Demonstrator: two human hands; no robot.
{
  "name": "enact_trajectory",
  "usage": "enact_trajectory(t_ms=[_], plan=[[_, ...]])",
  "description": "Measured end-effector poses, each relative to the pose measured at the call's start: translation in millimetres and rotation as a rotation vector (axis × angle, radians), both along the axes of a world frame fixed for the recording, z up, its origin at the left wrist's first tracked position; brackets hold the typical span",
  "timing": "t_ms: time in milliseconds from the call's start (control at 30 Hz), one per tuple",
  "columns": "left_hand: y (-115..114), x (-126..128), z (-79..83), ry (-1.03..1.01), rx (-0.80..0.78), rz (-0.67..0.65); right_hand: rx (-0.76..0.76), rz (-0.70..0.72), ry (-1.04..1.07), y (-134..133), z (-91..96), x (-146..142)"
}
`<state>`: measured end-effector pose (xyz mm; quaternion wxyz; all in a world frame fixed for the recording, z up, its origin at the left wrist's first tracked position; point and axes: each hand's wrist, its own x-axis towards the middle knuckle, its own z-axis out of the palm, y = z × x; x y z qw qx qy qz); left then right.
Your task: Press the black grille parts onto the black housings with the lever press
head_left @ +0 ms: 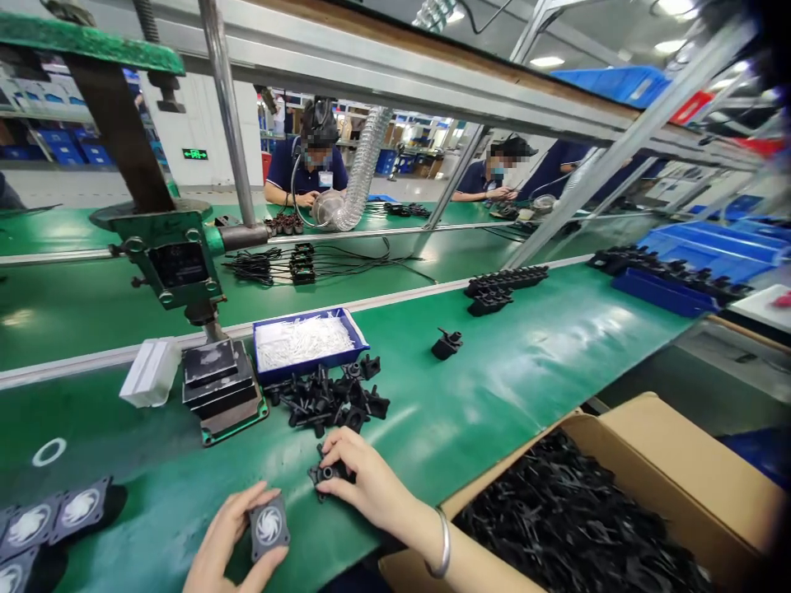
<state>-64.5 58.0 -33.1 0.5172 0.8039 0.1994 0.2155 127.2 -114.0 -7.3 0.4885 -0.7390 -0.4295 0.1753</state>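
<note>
Between the thumb and fingers of my left hand (231, 539) is a small square black part (269, 525) with a white swirl pattern on its face. My right hand (362, 478) pinches a black plastic bracket (325, 473) with a round hole, just above or on the green mat; I cannot tell which. The two parts are close together but apart. Beyond my right hand lies a heap of black plastic brackets (321, 399). More swirl-faced square parts (80, 508) sit at the lower left.
A green press (179, 263) stands over a black block (219, 383), beside a blue tray (309, 362) of white sticks. An open carton (685, 469) of black parts is at right. Rows of black assemblies (503, 284) stand farther back. Two people (309, 169) work across the bench.
</note>
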Motion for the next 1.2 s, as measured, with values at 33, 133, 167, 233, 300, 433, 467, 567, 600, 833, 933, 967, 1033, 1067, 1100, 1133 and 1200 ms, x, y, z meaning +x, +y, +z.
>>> enact_trajectory(t_ms=[33, 133, 167, 233, 300, 433, 467, 567, 600, 833, 933, 967, 1033, 1067, 1100, 1133, 1200], plan=[[-1, 0, 1.2, 0.022, -0.009, -0.018, -0.005, 0.011, -0.015, 0, -1.3, 0], [-4, -1, 6.8, 0.091, -0.054, -0.067, -0.030, 0.045, -0.042, -2, -4.6, 1], [-5, -1, 9.8, 0.104, -0.075, -0.075, -0.035, 0.054, -0.049, -2, -5.0, 2], [-6, 0, 17.4, 0.124, -0.119, -0.080, -0.029, 0.061, -0.065, -4, -3.0, 3], [-7, 1, 25.1, 0.134, -0.154, -0.095, 0.004, 0.051, -0.090, -5, 3.8, 4], [-7, 2, 31.6, 0.103, -0.183, -0.135, 0.101, 0.017, -0.175, -2, 29.6, 2], [-7, 2, 31.2, 0.094, -0.186, -0.141, 0.118, 0.034, -0.186, 1, 36.4, 1], [-8, 0, 28.0, 0.089, -0.169, -0.138, 0.156, 0.154, -0.176, 14, 50.6, -9], [-8, 0, 26.9, 0.090, -0.157, -0.134, 0.178, 0.198, -0.175, 19, 52.8, -13], [-7, 0, 24.4, 0.083, -0.086, -0.132, 0.264, 0.334, -0.192, 44, 45.9, -35], [-7, 0, 25.3, 0.080, -0.071, -0.135, 0.247, 0.332, -0.214, 44, 41.2, -37], [-7, 0, 25.5, 0.074, -0.072, -0.142, 0.239, 0.329, -0.216, 44, 40.0, -38], [-7, 0, 24.9, 0.064, -0.078, -0.156, 0.226, 0.320, -0.214, 42, 38.4, -38], [-7, 0, 24.2, 0.063, -0.080, -0.160, 0.217, 0.315, -0.216, 42, 38.2, -38], [-6, 0, 23.2, 0.064, -0.081, -0.162, 0.209, 0.309, -0.223, 42, 38.4, -39], [-6, 0, 22.1, 0.067, -0.082, -0.162, 0.202, 0.305, -0.237, 43, 38.9, -39], [-6, 0, 21.1, 0.072, -0.081, -0.153, 0.195, 0.301, -0.270, 44, 40.0, -39]])
